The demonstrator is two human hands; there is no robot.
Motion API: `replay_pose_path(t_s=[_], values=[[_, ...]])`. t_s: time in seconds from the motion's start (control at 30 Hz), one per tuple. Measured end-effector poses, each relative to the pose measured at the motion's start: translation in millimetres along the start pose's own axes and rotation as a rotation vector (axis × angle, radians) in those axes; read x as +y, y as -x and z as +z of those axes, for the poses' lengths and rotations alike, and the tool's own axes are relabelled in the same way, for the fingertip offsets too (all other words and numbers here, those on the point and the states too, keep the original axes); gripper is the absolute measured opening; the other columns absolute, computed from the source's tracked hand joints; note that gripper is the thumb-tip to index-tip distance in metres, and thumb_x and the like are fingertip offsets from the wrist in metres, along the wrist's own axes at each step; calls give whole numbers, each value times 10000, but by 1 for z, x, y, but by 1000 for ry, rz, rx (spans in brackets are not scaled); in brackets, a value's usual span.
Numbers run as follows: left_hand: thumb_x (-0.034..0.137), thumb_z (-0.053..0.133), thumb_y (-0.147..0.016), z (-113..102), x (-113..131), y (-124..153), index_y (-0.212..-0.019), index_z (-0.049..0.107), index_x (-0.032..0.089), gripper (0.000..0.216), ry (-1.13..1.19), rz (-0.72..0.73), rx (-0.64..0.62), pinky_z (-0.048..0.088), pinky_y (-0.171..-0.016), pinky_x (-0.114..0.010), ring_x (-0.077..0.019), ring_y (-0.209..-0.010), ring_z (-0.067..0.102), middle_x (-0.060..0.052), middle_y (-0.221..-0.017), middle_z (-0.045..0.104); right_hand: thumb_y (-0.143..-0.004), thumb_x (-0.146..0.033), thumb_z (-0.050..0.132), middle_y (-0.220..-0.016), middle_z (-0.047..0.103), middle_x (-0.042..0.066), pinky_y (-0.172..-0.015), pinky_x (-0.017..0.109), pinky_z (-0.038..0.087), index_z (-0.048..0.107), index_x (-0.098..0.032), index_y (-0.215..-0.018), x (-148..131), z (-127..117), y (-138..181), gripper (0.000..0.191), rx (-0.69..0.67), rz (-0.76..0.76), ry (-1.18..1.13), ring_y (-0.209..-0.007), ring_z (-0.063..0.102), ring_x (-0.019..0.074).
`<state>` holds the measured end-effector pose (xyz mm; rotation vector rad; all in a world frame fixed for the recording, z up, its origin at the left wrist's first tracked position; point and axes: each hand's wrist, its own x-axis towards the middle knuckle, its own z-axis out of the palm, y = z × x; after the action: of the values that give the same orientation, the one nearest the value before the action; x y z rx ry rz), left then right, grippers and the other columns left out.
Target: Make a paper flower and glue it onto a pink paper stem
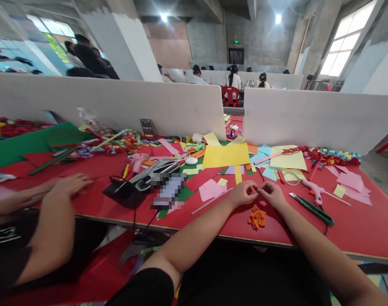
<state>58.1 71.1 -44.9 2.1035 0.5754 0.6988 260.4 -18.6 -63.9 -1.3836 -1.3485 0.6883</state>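
My left hand [244, 193] and my right hand [272, 194] meet above the near part of the red table [363, 229]. Thumb and fingers of each are pinched together, the fingertips almost touching. Whatever they hold is too small or too hidden to make out. Just below them lies a small pile of folded orange paper pieces [257, 217]. To the right of my right hand are a green utility knife [313, 209], a pink glue gun [315, 191] and a pale ring [291, 178]. A thin pale pink strip [212, 201] lies left of my left hand.
Yellow paper [226, 156], pink sheets [352, 182] and many scraps cover the table's back. A pixelated phone-like object [170, 190] and a black box [124, 191] lie left. A co-worker's hand [73, 184] works at far left. White partitions [309, 119] stand behind.
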Motion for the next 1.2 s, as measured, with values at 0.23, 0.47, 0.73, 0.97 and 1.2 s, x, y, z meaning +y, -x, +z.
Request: replay_pose_path(t_s=[0.23, 0.47, 0.73, 0.97, 1.2], values=[[398, 810, -920, 2, -3, 0, -1057, 795, 220, 225, 15, -7, 17, 522, -766, -307, -174, -832, 711, -44, -1076, 800, -866, -750, 835, -700, 697, 10, -598, 332, 463, 694, -252, -828, -1, 0, 0, 518, -3, 9, -7, -609, 596, 184], [444, 826, -928, 2, -8, -2, -1057, 806, 209, 269, 17, 7, 42, 496, -710, -294, -148, -763, 629, -44, -1032, 768, -878, -759, 828, -734, 735, 26, -608, 339, 481, 699, -256, -854, 1, -1, 0, 520, 8, 4, 2, -631, 634, 199], [464, 805, -942, 2, -8, -2, -1066, 818, 200, 292, 27, -16, 31, 494, -717, -280, -155, -795, 658, -49, -1019, 805, -869, -785, 809, -710, 707, 16, -590, 319, 465, 695, -247, -837, -1, -1, 0, 551, 0, -4, 21, -613, 600, 181], [474, 797, -948, 1, -5, -3, -1034, 816, 197, 291, 33, 2, 25, 507, -746, -283, -157, -810, 660, -51, -1009, 801, -871, -777, 808, -705, 695, 17, -588, 321, 457, 685, -246, -832, 0, -2, -1, 546, -2, -7, 16, -608, 589, 182], [526, 803, -945, 0, -4, -3, -1046, 819, 186, 355, 89, -22, 1, 496, -734, -278, -153, -802, 658, -58, -1019, 799, -878, -770, 804, -724, 712, 26, -602, 325, 464, 681, -244, -832, -2, -2, -1, 542, -7, -5, 2, -615, 600, 184]])
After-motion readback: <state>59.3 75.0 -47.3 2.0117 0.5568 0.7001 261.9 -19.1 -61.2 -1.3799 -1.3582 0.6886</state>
